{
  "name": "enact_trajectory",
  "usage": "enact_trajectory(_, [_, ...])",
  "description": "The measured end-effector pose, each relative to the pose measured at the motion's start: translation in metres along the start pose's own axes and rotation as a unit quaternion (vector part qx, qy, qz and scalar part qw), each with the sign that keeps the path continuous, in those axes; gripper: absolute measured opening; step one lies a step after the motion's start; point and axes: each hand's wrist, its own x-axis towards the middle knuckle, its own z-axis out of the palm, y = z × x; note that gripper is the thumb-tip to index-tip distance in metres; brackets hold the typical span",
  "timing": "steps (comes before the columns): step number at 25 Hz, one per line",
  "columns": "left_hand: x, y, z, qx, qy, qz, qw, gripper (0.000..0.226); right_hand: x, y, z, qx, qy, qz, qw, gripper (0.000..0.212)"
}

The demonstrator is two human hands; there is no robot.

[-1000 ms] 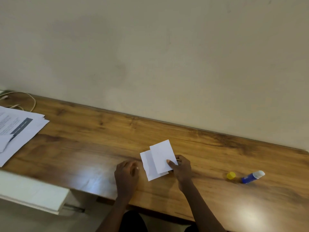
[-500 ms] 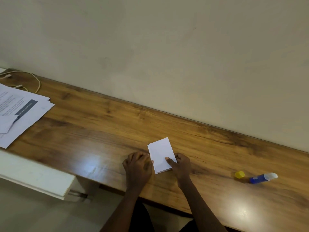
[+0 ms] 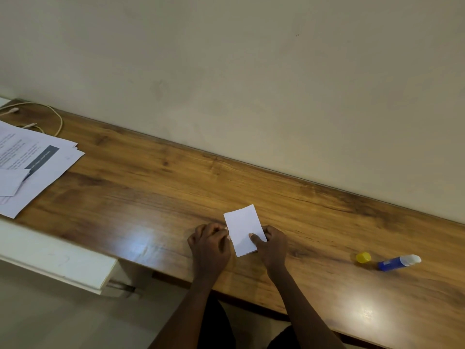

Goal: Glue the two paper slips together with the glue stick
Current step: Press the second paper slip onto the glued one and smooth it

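Wooden desk (image 3: 151, 187): long top set against a plain wall (image 3: 251, 71), running from 10 o'clock down to 4 o'clock in the head view.

Paper slips (image 3: 242, 227): white, stacked into one near-aligned rectangle, lying flat on the desk near its front edge, at about 6 o'clock from the centre of the view. Only the top sheet shows clearly.

Left hand (image 3: 210, 244): at 9 o'clock of the slips, fingers curled, fingertips touching the slips' left edge. Whether it pinches the paper or only steadies it cannot be told.

Right hand (image 3: 273, 244): at 3 o'clock of the slips, thumb lying on top of the upper slip near its lower right corner, remaining fingers tucked at the right edge; grasping the stack there.

Glue stick (image 3: 398, 262): blue body, white end, lying on its side uncapped, well apart from the slips at their 3 o'clock.

Yellow cap (image 3: 363, 257): on the desk just beside the glue stick, at its 9 o'clock.

Printed sheets (image 3: 37, 167): loose pile at the desk's far left end, 9 o'clock.

White cable (image 3: 50, 114): looped behind the sheets, near the wall.
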Motion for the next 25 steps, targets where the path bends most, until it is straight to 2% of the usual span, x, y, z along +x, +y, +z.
enact_trajectory(8, [0.000, 0.000, 0.000, 0.012, 0.000, 0.012, 1.000, 0.014, 0.000, -0.001, 0.002, -0.036, 0.011, -0.016, 0.999, 0.034])
enact_trajectory(14, [0.002, 0.002, 0.001, 0.065, -0.015, 0.024, 0.998, 0.025, -0.003, -0.006, 0.006, -0.035, 0.029, -0.006, 0.999, 0.030])
enact_trajectory(18, [0.002, 0.002, 0.002, 0.077, -0.031, 0.020, 0.996, 0.032, -0.009, -0.011, 0.009, -0.025, 0.045, -0.021, 0.998, 0.045])
enact_trajectory(23, [0.004, -0.001, 0.003, 0.084, -0.042, 0.022, 0.995, 0.029, -0.013, -0.018, 0.017, -0.177, 0.066, -0.088, 0.978, 0.043])
enact_trajectory(25, [0.004, -0.001, 0.003, 0.077, -0.042, 0.016, 0.996, 0.029, -0.010, -0.021, 0.019, -0.235, 0.045, -0.104, 0.965, 0.044])
